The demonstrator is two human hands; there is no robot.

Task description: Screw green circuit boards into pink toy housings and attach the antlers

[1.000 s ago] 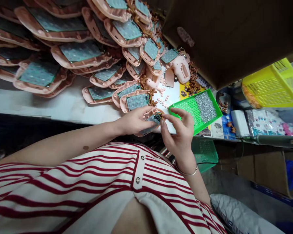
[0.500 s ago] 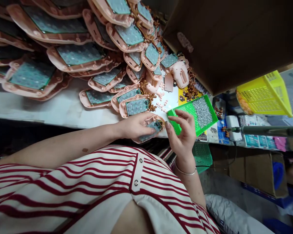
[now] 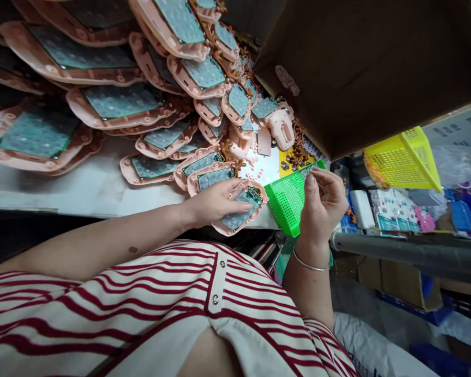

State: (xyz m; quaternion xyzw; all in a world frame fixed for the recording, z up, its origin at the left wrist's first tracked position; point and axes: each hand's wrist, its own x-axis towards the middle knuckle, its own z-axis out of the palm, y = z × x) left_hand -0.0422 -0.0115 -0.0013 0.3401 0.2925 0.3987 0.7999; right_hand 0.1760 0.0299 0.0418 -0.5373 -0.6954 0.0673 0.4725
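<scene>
My left hand [image 3: 220, 203] is closed on a pink plastic shell [image 3: 231, 228] with a green circuit board in it, at the table's front edge; its thumb lies over the board. To the right, my right hand [image 3: 322, 201] is raised over the right end of a green perforated tray [image 3: 288, 196], with thumb and fingertips pressed together. Whatever they pinch is too small to make out. Small silvery pieces [image 3: 308, 170] show in the tray behind my fingers; my hand hides the rest.
Many pink shells with boards [image 3: 118, 102] overlap across the left and back. A large open cardboard box [image 3: 357, 78] stands at the back right. A yellow basket [image 3: 404, 159] lies beyond it, and a grey pole [image 3: 400, 254] crosses at the right.
My right hand has moved right over the silvery pieces, and its fingers have closed together. My left hand still holds the shell, whose board is now more exposed. The view has shifted slightly.
</scene>
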